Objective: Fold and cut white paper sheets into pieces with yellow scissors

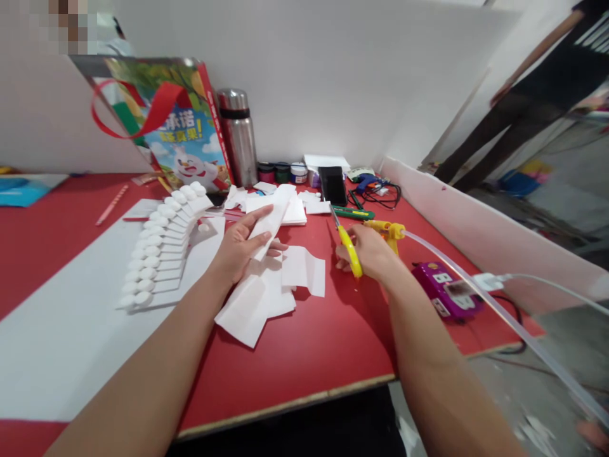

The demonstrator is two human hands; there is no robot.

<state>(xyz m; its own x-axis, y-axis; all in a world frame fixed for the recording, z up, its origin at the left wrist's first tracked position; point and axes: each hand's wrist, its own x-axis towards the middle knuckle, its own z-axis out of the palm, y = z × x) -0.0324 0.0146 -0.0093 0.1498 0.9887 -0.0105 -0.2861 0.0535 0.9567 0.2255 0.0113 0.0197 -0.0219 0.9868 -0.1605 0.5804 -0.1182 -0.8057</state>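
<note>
My left hand (242, 247) is closed on a folded strip of white paper (275, 219), thumb on top and fingers beneath. Under and beside it on the red table lie loose pieces of white paper (254, 304), some creased. To the right, my right hand (368, 254) grips a pair of scissors (351, 251) with yellow handles; the blades point away toward the back, apart from the paper. Just behind that hand lies a yellow glue gun (392, 233), partly hidden, with a long clear glue stick (476, 289) running out of it to the lower right.
At left, a curved white paper model (159, 244) with rounded tops stands on white sheets. Along the back are a picture gift bag (185, 139), a steel flask (240, 139), paint jars (282, 172), a phone (333, 185) and a green cutter (353, 212). A purple power strip (445, 289) sits right. Another person (537, 95) stands beyond.
</note>
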